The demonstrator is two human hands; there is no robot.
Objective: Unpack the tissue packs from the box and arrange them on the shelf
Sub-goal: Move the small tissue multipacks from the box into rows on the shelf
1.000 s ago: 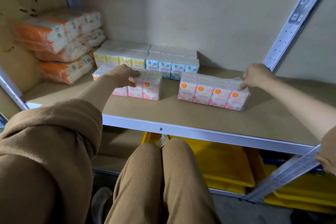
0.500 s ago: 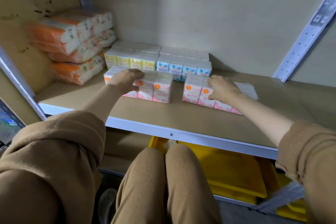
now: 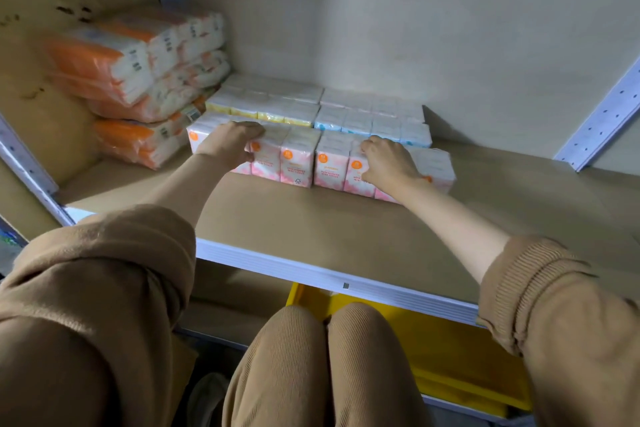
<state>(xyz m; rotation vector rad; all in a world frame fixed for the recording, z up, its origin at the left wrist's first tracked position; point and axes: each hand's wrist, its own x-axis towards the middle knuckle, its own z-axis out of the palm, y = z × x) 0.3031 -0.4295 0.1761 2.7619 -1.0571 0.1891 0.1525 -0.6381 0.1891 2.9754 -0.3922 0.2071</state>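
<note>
Two pink tissue multipacks stand side by side on the brown shelf. My left hand grips the top front of the left pink pack. My right hand is closed over the right pink pack, which now touches the left one. Behind them sit a yellow pack and a blue pack, tight against the pink row. No box is in view.
Orange-and-white tissue bundles are stacked at the shelf's left end. A perforated metal upright leans at the right rear. Yellow bins sit on the lower level, behind my knees. Bare board lies right of the packs.
My right hand moved from the right pack's far end onto its top and slid that pack left and back, closing the gap to the left pack. The left hand stayed on its pack.
</note>
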